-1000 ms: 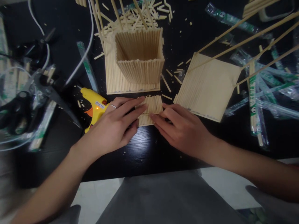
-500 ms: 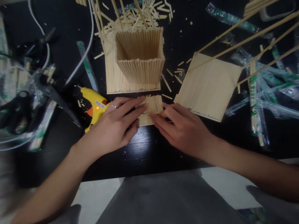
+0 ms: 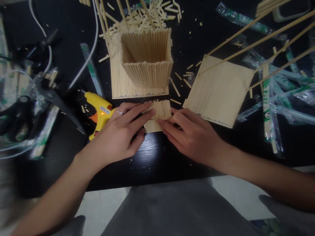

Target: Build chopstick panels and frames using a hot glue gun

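A small panel of short wooden sticks (image 3: 159,111) lies flat on the black table (image 3: 152,160). My left hand (image 3: 120,132) rests on its left side with fingers stretched out flat across it, a ring on one finger. My right hand (image 3: 192,136) presses the panel's right and lower edge with its fingertips, fingers extended. Just behind the panel stands an open square box of upright sticks (image 3: 147,59) on a flat stick base (image 3: 123,85).
A yellow glue gun (image 3: 99,109) lies left of my left hand, its light on. Scissors (image 3: 22,108), cables and plastic wrappers crowd the left. A larger flat stick panel (image 3: 219,90), long sticks (image 3: 258,42) and wrappers (image 3: 278,108) lie to the right. Cut stick pieces (image 3: 147,16) pile up behind.
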A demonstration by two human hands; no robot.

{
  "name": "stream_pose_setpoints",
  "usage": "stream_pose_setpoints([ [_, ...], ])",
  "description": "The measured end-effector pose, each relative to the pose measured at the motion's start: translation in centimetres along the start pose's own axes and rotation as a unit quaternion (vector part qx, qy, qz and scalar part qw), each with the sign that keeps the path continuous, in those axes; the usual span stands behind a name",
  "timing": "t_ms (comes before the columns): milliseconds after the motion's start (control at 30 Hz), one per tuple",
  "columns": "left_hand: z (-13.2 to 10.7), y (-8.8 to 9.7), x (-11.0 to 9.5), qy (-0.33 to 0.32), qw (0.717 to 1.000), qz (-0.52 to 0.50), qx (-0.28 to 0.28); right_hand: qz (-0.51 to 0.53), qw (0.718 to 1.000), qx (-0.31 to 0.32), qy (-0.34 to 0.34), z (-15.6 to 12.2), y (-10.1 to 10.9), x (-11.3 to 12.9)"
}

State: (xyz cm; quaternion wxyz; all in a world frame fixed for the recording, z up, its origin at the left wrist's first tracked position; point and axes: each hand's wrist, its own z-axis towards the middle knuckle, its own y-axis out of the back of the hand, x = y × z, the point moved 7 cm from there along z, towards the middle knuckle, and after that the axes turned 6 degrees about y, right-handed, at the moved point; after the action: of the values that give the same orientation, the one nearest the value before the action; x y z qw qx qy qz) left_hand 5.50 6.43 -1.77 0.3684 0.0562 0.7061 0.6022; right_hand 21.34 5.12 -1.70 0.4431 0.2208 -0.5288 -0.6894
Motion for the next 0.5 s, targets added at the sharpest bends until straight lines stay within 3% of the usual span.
stream_pose_setpoints([
  [500, 0.05, -0.16, -0.21, 0.026, 0.999, 0.004, -0.030, 0.008, 1.000, -0.001, 0.000, 0.07, 0.03, -0.01],
])
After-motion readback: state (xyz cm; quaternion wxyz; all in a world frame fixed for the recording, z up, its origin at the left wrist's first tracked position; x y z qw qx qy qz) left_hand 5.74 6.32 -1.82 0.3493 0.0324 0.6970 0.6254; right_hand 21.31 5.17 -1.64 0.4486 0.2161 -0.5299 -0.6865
